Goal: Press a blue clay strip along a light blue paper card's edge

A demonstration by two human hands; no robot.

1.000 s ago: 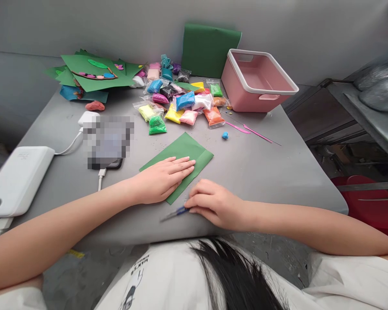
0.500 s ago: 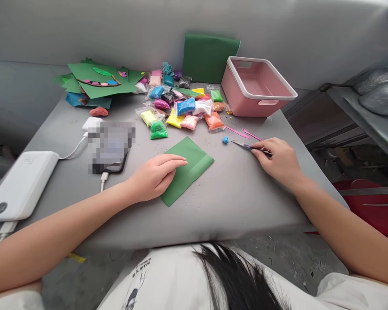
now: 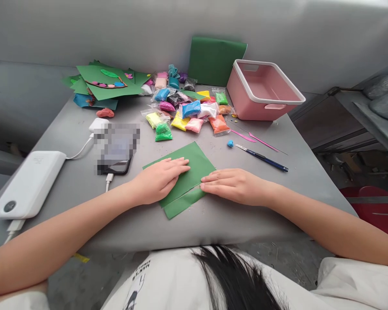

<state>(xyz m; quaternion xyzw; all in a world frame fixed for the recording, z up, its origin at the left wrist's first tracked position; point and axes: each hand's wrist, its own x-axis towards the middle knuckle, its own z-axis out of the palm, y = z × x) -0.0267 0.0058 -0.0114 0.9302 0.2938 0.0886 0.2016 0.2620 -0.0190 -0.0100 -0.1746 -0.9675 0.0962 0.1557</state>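
A sheet of green paper (image 3: 198, 161) lies at an angle on the table in front of me. A narrow grey gap splits its near part off as a strip (image 3: 184, 203). My left hand (image 3: 158, 178) rests on the sheet with its fingers stretched out. At the sheet's right corner, my right hand (image 3: 236, 185) lies with straight fingers touching the edge by the gap; its thumb is hidden. A dark-handled craft knife (image 3: 265, 160) lies beyond my right hand, its blade pointing at a small blue lump of clay (image 3: 230, 144).
Bags of coloured clay (image 3: 190, 110) are heaped at the back, beside a pink basket (image 3: 268, 103). Pink modelling tools (image 3: 261, 141) lie nearby. Leftward are decorated green sheets (image 3: 113, 88), a phone (image 3: 118, 150) and a white power bank (image 3: 29, 183) with cables.
My right hand has let go of the craft knife, now on the table, and moved left to the green paper. The paper is spread wider, with a gap showing. The view has shifted slightly.
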